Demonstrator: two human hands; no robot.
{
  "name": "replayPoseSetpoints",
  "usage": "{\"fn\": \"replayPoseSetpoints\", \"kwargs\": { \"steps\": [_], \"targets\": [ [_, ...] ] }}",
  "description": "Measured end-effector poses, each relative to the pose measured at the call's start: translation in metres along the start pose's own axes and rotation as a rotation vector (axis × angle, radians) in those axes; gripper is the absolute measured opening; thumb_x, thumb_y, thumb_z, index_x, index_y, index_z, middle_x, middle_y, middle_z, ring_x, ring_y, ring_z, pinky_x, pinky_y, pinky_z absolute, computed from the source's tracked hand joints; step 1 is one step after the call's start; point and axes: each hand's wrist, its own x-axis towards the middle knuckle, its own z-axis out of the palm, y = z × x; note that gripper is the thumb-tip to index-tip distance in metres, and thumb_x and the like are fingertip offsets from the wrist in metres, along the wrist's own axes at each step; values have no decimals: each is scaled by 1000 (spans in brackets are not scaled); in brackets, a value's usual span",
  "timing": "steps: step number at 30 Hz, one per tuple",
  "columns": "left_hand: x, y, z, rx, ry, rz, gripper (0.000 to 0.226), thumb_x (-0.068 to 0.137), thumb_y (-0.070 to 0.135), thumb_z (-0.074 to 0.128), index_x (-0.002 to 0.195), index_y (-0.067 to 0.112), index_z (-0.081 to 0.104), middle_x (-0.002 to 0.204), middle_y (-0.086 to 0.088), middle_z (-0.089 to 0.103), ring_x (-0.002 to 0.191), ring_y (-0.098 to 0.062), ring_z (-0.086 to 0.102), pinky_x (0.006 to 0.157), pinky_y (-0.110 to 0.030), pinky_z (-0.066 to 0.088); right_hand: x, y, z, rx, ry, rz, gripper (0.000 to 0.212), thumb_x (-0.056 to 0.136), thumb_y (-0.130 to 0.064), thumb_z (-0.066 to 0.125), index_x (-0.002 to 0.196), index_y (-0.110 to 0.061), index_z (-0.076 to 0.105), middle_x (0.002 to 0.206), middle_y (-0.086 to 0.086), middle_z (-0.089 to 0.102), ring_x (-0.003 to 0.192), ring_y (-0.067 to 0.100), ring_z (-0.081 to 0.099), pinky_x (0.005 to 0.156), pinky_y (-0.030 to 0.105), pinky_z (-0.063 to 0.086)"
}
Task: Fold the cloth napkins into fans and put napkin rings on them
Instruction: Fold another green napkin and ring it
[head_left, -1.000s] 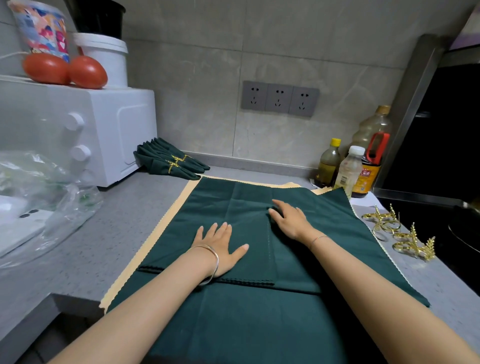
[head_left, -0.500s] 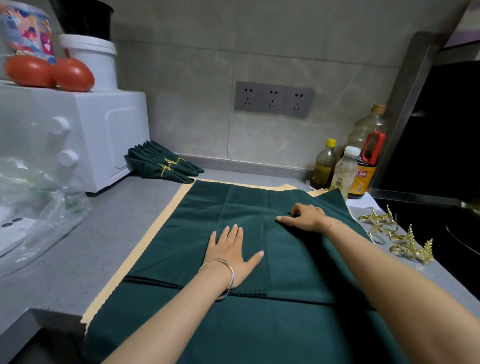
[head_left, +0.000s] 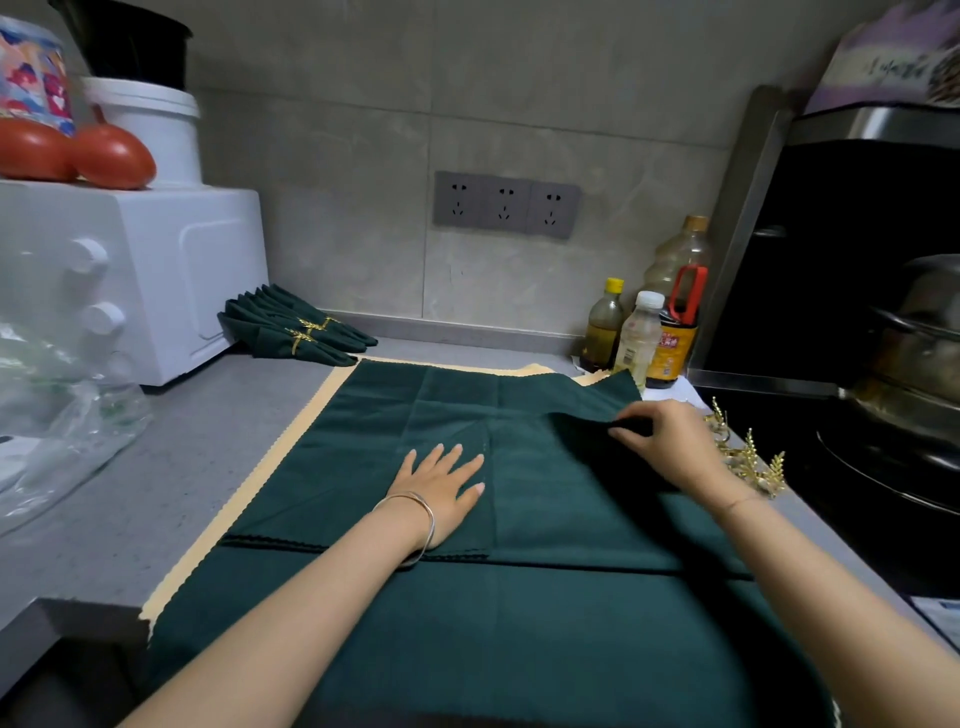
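Note:
A dark green cloth napkin (head_left: 415, 415) lies spread flat on the counter on top of more green cloth and a cream one. My left hand (head_left: 441, 483) rests flat on its middle, fingers apart. My right hand (head_left: 670, 441) pinches the napkin's right edge and lifts it into a small raised fold. Gold leaf-shaped napkin rings (head_left: 750, 460) lie just right of that hand, partly hidden by it. Folded green napkin fans with gold rings (head_left: 296, 332) lie at the back left by the white oven.
A white oven (head_left: 130, 275) with tomatoes and a white bucket on top stands at the left, a clear plastic bag (head_left: 62, 415) in front of it. Oil and sauce bottles (head_left: 644, 338) stand at the back right. A black stove with a steel pot (head_left: 914, 364) is on the right.
My right hand slid from the napkin's middle to its right edge and pinched it up. My left hand stayed flat on the cloth.

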Motion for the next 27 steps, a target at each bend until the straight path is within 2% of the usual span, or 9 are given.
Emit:
{"fn": "replayPoseSetpoints", "kwargs": {
  "steps": [3,7,9,12,15,19,22,27],
  "targets": [
    [-1,9,0,-54,1,40,50,105,31,12,153,27,2,161,5,-3,147,-16,-5,119,-40,-4,-41,-48,6,33,27,-123,12,80,-33,74,89,-26,75,90,-8,74,87,16,67,76,31,51],
    [-4,13,6,-102,46,21,50,104,37,11,153,27,5,160,7,-2,147,-14,-5,119,-38,-5,-74,-83,29,-78,5,-266,14,88,-37,63,92,-28,73,90,-7,70,91,15,63,68,30,46],
    [-5,12,7,-112,51,18,50,103,38,9,153,28,5,160,8,-2,147,-13,-5,119,-38,-5,-81,-93,40,-152,0,-315,13,85,-36,65,83,-27,73,78,-5,67,80,16,63,57,28,42],
    [-6,12,6,-127,58,20,50,103,37,9,153,28,3,160,8,-1,147,-13,-5,119,-38,-5,-86,-102,52,-267,22,-349,18,66,-35,78,55,-27,66,54,-8,55,53,10,57,41,19,28],
    [-7,13,5,-123,62,35,49,103,37,9,152,33,1,160,8,1,147,-14,-4,119,-40,-5,-90,-106,58,-312,86,-360,22,60,-36,76,47,-28,61,48,-9,48,45,8,50,40,17,20],
    [-8,13,5,-96,52,59,48,103,39,8,150,39,2,160,8,1,147,-15,-5,119,-42,-5,-98,-102,64,-279,138,-368,21,71,-37,62,51,-30,64,53,-11,48,49,8,50,38,18,28],
    [-8,12,5,-78,44,75,47,103,40,9,150,41,2,160,8,1,148,-15,-5,119,-43,-4,-109,-98,66,-190,118,-353,34,84,-44,45,63,-31,69,63,-14,58,59,7,54,41,20,39],
    [-7,12,6,-61,36,69,49,101,48,12,149,44,5,160,8,0,147,-15,-6,119,-43,-5,-123,-92,54,-112,75,-339,36,84,-51,45,81,-29,73,88,-19,70,79,4,63,57,18,50]
  ]
}}
